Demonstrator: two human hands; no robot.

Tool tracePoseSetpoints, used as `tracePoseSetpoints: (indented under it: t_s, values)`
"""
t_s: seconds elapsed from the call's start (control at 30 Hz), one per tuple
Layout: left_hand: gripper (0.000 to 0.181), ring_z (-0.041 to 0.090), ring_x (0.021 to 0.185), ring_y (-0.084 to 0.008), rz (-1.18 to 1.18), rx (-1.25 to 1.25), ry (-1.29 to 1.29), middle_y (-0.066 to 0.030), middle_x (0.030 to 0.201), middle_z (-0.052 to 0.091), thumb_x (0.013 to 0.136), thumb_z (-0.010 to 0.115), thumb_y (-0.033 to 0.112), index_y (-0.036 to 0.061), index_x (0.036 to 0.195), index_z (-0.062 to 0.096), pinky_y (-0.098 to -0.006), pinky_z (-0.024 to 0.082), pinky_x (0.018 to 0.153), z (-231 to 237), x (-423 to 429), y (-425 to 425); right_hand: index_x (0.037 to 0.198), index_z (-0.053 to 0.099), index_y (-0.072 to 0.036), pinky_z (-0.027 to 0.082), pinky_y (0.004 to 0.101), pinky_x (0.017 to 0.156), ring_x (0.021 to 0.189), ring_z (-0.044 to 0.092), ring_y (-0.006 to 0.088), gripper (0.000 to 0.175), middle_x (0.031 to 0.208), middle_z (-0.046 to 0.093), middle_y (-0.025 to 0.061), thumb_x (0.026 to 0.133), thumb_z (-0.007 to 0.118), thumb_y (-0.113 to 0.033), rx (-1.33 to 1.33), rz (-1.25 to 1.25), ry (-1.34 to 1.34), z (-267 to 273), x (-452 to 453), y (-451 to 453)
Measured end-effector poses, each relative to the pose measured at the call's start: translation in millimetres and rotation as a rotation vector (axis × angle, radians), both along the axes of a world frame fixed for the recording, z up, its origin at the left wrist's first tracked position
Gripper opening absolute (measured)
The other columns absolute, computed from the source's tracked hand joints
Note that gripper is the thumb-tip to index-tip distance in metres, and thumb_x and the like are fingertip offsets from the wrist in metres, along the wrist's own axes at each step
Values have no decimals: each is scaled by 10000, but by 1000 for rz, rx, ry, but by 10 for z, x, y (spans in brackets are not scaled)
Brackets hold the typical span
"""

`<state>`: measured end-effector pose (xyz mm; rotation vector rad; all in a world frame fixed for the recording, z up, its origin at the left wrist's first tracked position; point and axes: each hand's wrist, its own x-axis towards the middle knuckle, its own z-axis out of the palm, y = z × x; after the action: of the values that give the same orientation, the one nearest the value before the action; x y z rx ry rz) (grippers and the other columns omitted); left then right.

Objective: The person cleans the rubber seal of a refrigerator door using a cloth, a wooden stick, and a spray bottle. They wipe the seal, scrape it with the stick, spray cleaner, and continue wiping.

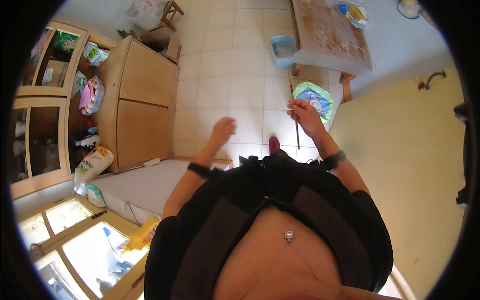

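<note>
My right hand (305, 118) pinches a thin dark stick (296, 132) between thumb and fingers; the stick runs roughly upright in the picture, one end beyond the fingertips and the other towards my body. Just past this hand, a round cloth-like item with a green rim and a blue printed middle (318, 98) is partly covered by the hand. My left hand (224, 128) is raised over the tiled floor, blurred, with its fingers curled. Nothing shows in it, though whether the fingers are fully closed is unclear. Both wrists wear dark bands.
A wooden table (330, 33) under a clear cover stands ahead at right, beside a light-blue bin (283, 50). At left is a wooden cabinet (144, 101) with a basket of eggs (98, 95) on it. A cardboard box (170, 45) lies beyond. A pale yellow door (393, 157) is at right.
</note>
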<state>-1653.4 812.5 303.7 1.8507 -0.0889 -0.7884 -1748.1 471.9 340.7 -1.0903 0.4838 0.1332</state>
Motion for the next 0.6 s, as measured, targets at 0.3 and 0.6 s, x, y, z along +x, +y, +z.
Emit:
tracePoseSetpoints:
  t_s: [0.3, 0.6]
  values:
    - [251, 658, 814, -182, 317, 86, -13, -105, 956, 672, 960, 586, 137, 2, 1164, 644, -320, 555, 738, -13, 1226, 1154, 1115, 590, -52, 520, 248, 760, 826, 639, 131, 167, 975, 650, 31, 963, 524, -36, -398, 121, -121, -271, 2209, 18]
    - [284, 674, 803, -190, 300, 152, -13, -122, 969, 693, 948, 610, 144, -3, 1188, 645, -321, 550, 751, -248, 3280, 1949, 1257, 588, -110, 541, 319, 740, 755, 675, 195, 320, 899, 707, 86, 956, 504, -44, -909, 446, -10, -183, 4445, 591]
